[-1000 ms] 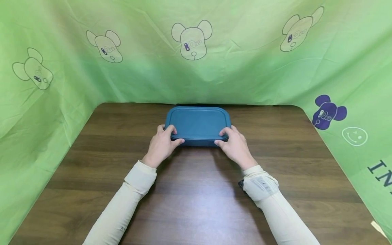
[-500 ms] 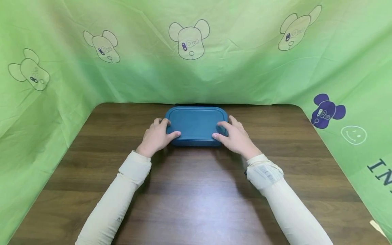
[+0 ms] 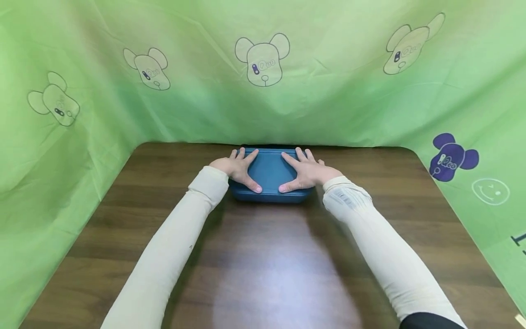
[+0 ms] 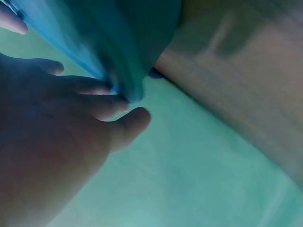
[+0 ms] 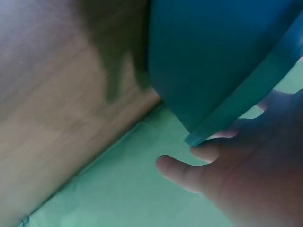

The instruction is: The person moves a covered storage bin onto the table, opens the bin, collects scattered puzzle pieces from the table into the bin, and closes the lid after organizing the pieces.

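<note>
A blue rectangular box with a lid (image 3: 269,176) stands near the far edge of the table, its long side facing me. My left hand (image 3: 240,170) lies spread over the lid's left part, thumb near the front edge and fingers pointing to the back. Mirroring it, my right hand (image 3: 306,172) is spread over the right part. The two thumbs point toward each other with a stretch of lid between them. In the left wrist view, fingers (image 4: 90,85) lie along the rim of the box (image 4: 147,42). The right wrist view has fingers (image 5: 208,152) beside the lid's rim (image 5: 246,101).
The box stands on a brown wood-grain table (image 3: 263,265). Green cloth (image 3: 197,109) with cartoon bear heads hangs behind the far edge and along both sides. A small pale piece (image 3: 520,321) shows at the lower right.
Both hands have let go of the front corners of the box and moved up and inward onto the lid, with fingers spread. The box stays at the far edge.
</note>
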Available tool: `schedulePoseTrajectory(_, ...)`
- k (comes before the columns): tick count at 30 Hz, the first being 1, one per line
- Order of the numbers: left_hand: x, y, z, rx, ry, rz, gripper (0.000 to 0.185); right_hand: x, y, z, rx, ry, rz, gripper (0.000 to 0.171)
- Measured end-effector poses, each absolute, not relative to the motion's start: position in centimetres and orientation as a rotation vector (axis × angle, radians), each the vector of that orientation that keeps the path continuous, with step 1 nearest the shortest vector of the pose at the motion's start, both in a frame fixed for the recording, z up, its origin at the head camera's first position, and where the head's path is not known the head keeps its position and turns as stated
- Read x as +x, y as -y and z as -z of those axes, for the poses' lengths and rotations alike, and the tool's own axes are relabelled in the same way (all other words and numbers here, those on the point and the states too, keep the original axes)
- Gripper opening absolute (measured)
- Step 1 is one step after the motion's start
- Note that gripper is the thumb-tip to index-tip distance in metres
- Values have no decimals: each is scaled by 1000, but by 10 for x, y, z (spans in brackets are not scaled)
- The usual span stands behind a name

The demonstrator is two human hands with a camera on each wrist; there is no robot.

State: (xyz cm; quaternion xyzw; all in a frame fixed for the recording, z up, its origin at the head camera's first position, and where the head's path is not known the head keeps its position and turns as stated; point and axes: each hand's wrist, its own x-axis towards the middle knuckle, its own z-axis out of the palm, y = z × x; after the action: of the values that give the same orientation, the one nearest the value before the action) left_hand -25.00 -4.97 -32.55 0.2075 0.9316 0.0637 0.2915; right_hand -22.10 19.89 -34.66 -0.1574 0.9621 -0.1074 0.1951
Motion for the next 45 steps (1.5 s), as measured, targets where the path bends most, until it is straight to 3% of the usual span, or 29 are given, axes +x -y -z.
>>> schedulePoseTrajectory(11, -252, 45, 330, 507, -2496, -166, 123, -224, -197, 354, -385, -2670, 268, 120)
schedulePoseTrajectory(26, -280, 50, 334, 533, -2540, -191, 120, -253, -198, 361, -365, -2713, 344, 119)
schedulePoseTrajectory(35, -268, 66, 344, 584, -2683, -400, 122, -230, -189, 362, -277, -2939, 450, 116)
schedulePoseTrajectory(45, -226, 72, 362, 676, -2887, -547, 102, -191, -181, 369, -252, -3158, 427, 111)
